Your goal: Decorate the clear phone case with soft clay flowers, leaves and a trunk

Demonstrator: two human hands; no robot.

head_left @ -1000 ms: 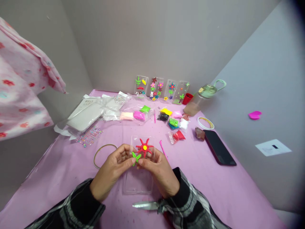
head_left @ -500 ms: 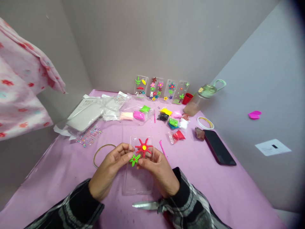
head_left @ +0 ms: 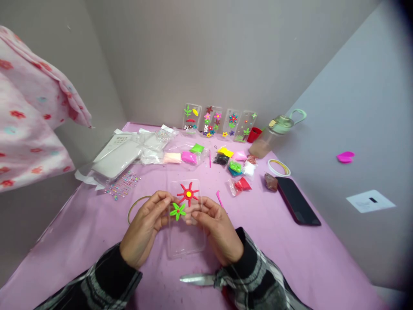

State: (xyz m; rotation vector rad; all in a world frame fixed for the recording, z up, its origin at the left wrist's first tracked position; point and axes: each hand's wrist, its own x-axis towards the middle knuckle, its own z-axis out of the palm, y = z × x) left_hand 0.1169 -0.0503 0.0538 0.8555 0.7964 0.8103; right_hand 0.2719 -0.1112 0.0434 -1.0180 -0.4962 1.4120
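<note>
Clear phone case [head_left: 186, 241], one, over a pink tablecloth [head_left: 93, 234] — left hand [head_left: 142, 230] pinching its left edge, right hand [head_left: 219, 230] gripping the right, thumb in front; red flower [head_left: 188, 194] and green flower [head_left: 177, 211] on its upper half, seemingly set — lower half plain, decoration apparently partway

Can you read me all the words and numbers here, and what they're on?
None can be read.
White packet at the left: small grey marks, too tiny to read.
White paper on the right wall: faint marks, too blurred to read.
Clear case: no writing shows.
</note>
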